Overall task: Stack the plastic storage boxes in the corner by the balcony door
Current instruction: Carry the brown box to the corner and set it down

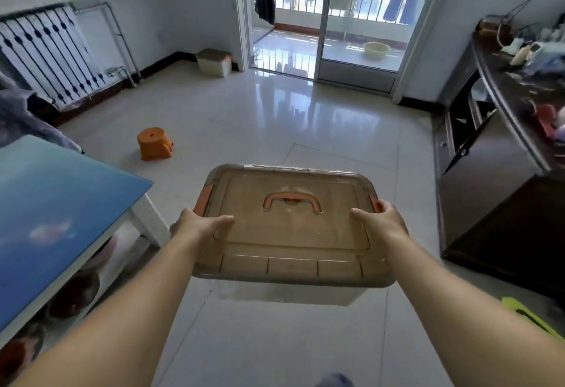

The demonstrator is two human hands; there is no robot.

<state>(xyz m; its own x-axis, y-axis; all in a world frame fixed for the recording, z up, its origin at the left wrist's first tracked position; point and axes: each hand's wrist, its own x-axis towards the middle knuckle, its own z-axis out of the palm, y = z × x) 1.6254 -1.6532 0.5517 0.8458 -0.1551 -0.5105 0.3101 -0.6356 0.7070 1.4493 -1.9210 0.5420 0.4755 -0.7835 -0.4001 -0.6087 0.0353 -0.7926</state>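
A clear plastic storage box (290, 243) with a brown see-through lid and orange handle and clips hangs above the floor in front of me. My left hand (198, 226) grips its left side, thumb on the lid. My right hand (382, 221) grips its right side by the orange clip, thumb on the lid. Far ahead, a second storage box (214, 62), white with a brown lid, stands on the floor in the corner left of the balcony door (357, 19).
An orange stool (154, 143) sits on the tiled floor to the left. A blue-topped table (61, 203) is close at my left, a dark cabinet (495, 178) at the right. A radiator (46, 53) lines the left wall. A green object (526, 314) lies at lower right.
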